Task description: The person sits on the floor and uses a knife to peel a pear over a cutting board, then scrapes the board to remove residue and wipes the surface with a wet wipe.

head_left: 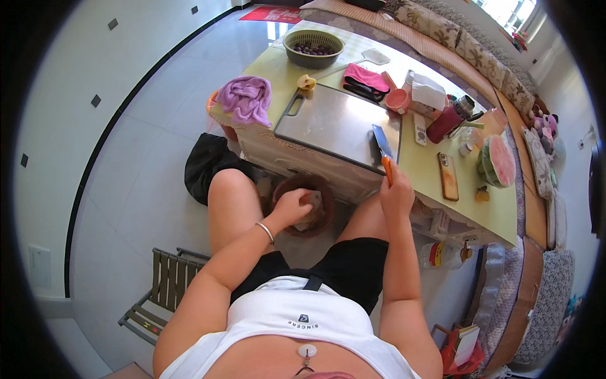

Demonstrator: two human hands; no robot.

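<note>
My right hand (398, 192) is wrapped round the orange handle of a knife (381, 140). Its blue blade lies over the right end of a metal-faced cutting board (341, 126) on the table. My left hand (295, 207) hangs between my knees over a reddish-brown bin (327, 218), its fingers curled together. Something pale shows beside those fingertips; I cannot make out whether they hold it or it lies in the bin. A cut piece of pale yellow fruit (307, 82) rests at the board's far left corner.
On the table stand a basket of dark fruit (314, 49), a purple cloth (245, 101), a phone (448, 176), a maroon thermos (450, 120), a remote (420, 129) and a cut watermelon (495, 162). A black bag (208, 165) hangs at the left; a folding stool (167, 284) stands behind.
</note>
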